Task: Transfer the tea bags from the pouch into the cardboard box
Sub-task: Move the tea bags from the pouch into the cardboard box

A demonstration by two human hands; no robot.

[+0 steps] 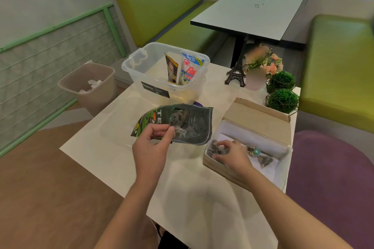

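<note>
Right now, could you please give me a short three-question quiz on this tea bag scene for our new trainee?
1. True or false: the left hand holds the pouch above the table.
2. Where is the right hand?
A. in the clear plastic bin
B. in the cardboard box, on tea bags
C. on the wastebasket
3. Fill in: the box's lid is ____.

Key:
1. True; its fingers pinch the pouch's near edge.
2. B; the fingers curl on tea bags at the box's near end.
3. Open; it is folded back on the far side.
</note>
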